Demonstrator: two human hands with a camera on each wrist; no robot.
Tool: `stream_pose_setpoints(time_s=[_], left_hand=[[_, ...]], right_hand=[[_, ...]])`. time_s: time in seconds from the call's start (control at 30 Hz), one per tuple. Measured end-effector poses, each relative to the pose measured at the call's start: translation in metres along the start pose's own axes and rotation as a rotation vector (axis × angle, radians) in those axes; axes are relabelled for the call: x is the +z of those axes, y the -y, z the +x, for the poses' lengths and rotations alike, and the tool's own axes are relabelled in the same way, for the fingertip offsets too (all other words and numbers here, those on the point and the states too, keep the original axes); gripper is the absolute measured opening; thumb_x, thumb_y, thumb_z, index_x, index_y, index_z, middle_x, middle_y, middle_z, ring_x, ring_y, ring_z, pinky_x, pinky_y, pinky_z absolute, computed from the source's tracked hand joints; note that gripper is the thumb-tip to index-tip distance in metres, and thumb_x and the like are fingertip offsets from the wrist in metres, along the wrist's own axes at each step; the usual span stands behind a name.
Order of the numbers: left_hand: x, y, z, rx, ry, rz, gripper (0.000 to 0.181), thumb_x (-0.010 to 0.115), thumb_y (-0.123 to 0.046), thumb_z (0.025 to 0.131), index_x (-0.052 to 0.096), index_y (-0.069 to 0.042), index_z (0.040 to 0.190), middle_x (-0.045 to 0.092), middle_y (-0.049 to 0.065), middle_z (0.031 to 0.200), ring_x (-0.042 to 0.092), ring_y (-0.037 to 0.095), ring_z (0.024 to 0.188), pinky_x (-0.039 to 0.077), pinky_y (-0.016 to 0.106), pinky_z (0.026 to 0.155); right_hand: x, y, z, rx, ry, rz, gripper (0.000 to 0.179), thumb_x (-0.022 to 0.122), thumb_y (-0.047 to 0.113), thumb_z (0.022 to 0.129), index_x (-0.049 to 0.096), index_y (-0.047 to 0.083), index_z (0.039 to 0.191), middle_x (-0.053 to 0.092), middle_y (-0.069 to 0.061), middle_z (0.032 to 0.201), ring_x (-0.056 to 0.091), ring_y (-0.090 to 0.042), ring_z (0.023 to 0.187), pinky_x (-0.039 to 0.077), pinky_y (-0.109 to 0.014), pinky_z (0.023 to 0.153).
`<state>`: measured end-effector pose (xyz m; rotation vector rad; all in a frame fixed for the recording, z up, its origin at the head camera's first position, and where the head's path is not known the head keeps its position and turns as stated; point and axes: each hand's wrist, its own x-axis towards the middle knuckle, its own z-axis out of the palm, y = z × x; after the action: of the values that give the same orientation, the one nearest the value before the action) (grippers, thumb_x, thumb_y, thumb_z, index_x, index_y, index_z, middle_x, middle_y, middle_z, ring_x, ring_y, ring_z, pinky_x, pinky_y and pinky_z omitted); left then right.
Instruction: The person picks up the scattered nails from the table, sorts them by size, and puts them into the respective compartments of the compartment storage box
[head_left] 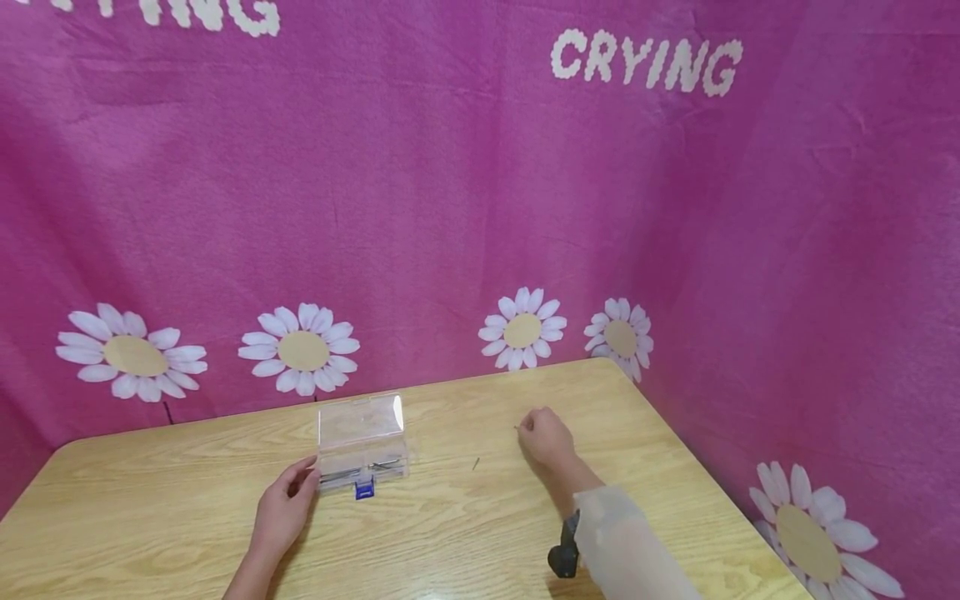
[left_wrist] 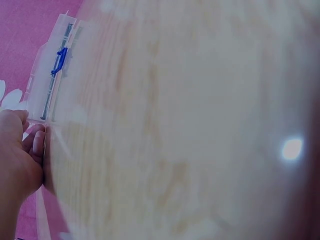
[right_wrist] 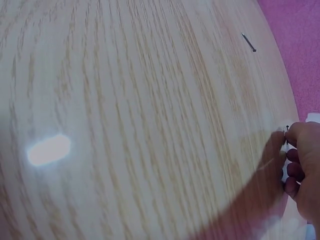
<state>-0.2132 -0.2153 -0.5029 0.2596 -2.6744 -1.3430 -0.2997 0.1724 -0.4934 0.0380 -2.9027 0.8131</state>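
Observation:
A clear plastic box (head_left: 362, 454) with a blue latch (head_left: 364, 489) stands on the table, its clear lid (head_left: 360, 421) raised at the back. Several thin metal pieces like nails lie inside. My left hand (head_left: 283, 508) holds the box's left end between thumb and fingers; the left wrist view shows the fingertips at that corner. To the right, my right hand (head_left: 547, 437) pinches a small nail (right_wrist: 287, 128), mostly hidden by the fingers. Another nail (head_left: 476, 463) lies on the wood between the box and the right hand.
The wooden table (head_left: 435, 533) has its back edge against a pink curtain (head_left: 420, 208) printed with daisies and white lettering. More of the curtain hangs along the table's right edge. A black device (head_left: 564, 550) is strapped at the right wrist.

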Motion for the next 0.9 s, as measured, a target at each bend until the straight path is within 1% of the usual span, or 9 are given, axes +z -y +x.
stream_pose_setpoints(time_s=[0.07, 0.2, 0.3, 0.37, 0.47, 0.6, 0.67, 0.8, 0.9], left_hand=[[0.0, 0.0, 0.0, 0.003, -0.002, -0.002, 0.041, 0.047, -0.028, 0.097, 0.051, -0.007, 0.133, 0.061, 0.015, 0.118, 0.049, 0.015, 0.093, 0.039, 0.025, 0.079], [-0.001, -0.001, 0.0, 0.006, -0.003, -0.009, 0.042, 0.046, -0.028, 0.097, 0.051, -0.008, 0.133, 0.061, 0.015, 0.118, 0.048, 0.016, 0.094, 0.039, 0.026, 0.079], [-0.001, -0.002, -0.001, 0.005, -0.005, -0.011, 0.041, 0.047, -0.028, 0.097, 0.051, -0.008, 0.133, 0.061, 0.015, 0.118, 0.049, 0.015, 0.094, 0.039, 0.026, 0.08], [-0.001, -0.002, -0.001, 0.004, -0.005, -0.011, 0.041, 0.047, -0.028, 0.097, 0.051, -0.008, 0.133, 0.061, 0.015, 0.118, 0.049, 0.014, 0.093, 0.039, 0.025, 0.08], [-0.001, -0.001, -0.001, 0.002, -0.006, -0.014, 0.041, 0.047, -0.029, 0.097, 0.051, -0.008, 0.133, 0.061, 0.015, 0.118, 0.048, 0.014, 0.093, 0.039, 0.025, 0.079], [0.0, 0.0, -0.001, 0.003, -0.008, -0.013, 0.042, 0.047, -0.03, 0.097, 0.051, -0.008, 0.132, 0.061, 0.015, 0.118, 0.049, 0.015, 0.093, 0.039, 0.025, 0.08], [0.0, 0.0, 0.0, 0.003, -0.008, -0.012, 0.042, 0.047, -0.03, 0.097, 0.051, -0.008, 0.132, 0.061, 0.015, 0.117, 0.049, 0.015, 0.094, 0.039, 0.026, 0.08], [0.0, 0.0, 0.0, 0.004, -0.007, -0.013, 0.042, 0.047, -0.029, 0.097, 0.051, -0.007, 0.132, 0.061, 0.015, 0.117, 0.049, 0.016, 0.094, 0.039, 0.026, 0.08], [0.0, 0.0, 0.0, 0.003, -0.003, -0.011, 0.042, 0.047, -0.029, 0.097, 0.051, -0.007, 0.133, 0.061, 0.015, 0.117, 0.049, 0.017, 0.095, 0.039, 0.026, 0.08]], right_hand=[[0.0, 0.002, 0.0, -0.007, -0.002, 0.022, 0.013, 0.056, 0.015, 0.083, 0.064, 0.005, 0.085, 0.059, -0.007, 0.085, 0.056, -0.02, 0.078, 0.048, -0.038, 0.076], [-0.002, 0.008, -0.001, -0.007, 0.016, 0.114, 0.012, 0.057, 0.013, 0.083, 0.064, 0.004, 0.084, 0.061, -0.007, 0.08, 0.055, -0.02, 0.075, 0.049, -0.037, 0.072], [-0.001, 0.012, 0.0, 0.013, 0.042, 0.165, 0.011, 0.057, 0.012, 0.082, 0.065, 0.004, 0.083, 0.061, -0.005, 0.078, 0.055, -0.018, 0.074, 0.048, -0.033, 0.069], [-0.001, 0.015, 0.0, 0.02, 0.054, 0.179, 0.01, 0.057, 0.012, 0.082, 0.065, 0.005, 0.083, 0.061, -0.005, 0.078, 0.055, -0.017, 0.074, 0.048, -0.031, 0.068], [0.001, 0.02, 0.001, 0.004, 0.062, 0.207, 0.011, 0.058, 0.011, 0.081, 0.066, 0.004, 0.084, 0.062, -0.005, 0.079, 0.056, -0.017, 0.075, 0.049, -0.031, 0.069], [0.001, 0.029, 0.0, -0.015, 0.079, 0.256, 0.012, 0.058, 0.011, 0.083, 0.066, 0.002, 0.087, 0.063, -0.007, 0.081, 0.057, -0.018, 0.076, 0.05, -0.031, 0.07], [0.001, 0.035, 0.0, -0.002, 0.093, 0.28, 0.012, 0.058, 0.012, 0.085, 0.065, 0.002, 0.087, 0.062, -0.007, 0.08, 0.056, -0.018, 0.075, 0.05, -0.031, 0.07], [0.001, 0.047, -0.001, -0.001, 0.116, 0.297, 0.013, 0.056, 0.013, 0.088, 0.064, 0.003, 0.088, 0.061, -0.007, 0.081, 0.056, -0.019, 0.076, 0.05, -0.032, 0.071], [0.002, 0.054, -0.001, -0.019, 0.123, 0.287, 0.014, 0.056, 0.014, 0.089, 0.063, 0.003, 0.088, 0.061, -0.008, 0.083, 0.056, -0.02, 0.078, 0.05, -0.034, 0.074]])
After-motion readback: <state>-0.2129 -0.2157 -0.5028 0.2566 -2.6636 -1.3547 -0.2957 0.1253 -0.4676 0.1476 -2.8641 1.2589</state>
